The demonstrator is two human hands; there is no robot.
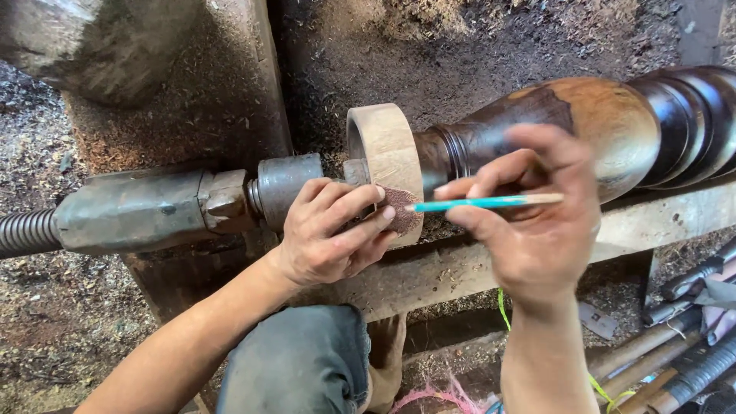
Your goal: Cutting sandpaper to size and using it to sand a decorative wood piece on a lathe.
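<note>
A pale wooden ring [386, 153] is mounted on a lathe between a metal tailstock shaft [146, 208] and a dark turned wooden chuck [590, 123]. My left hand [330, 234] presses a small reddish-brown piece of sandpaper [402, 208] against the ring's lower rim with its fingertips. My right hand [537, 222] holds a thin teal pencil [483, 202] level, its tip pointing left at the ring's edge, just right of the sandpaper.
A wooden tool rest beam [429, 272] runs below the lathe. Several metal-handled tools [682, 353] lie at the lower right. Sawdust covers the ground on the left and behind. My knee in grey fabric [295, 360] is at the bottom centre.
</note>
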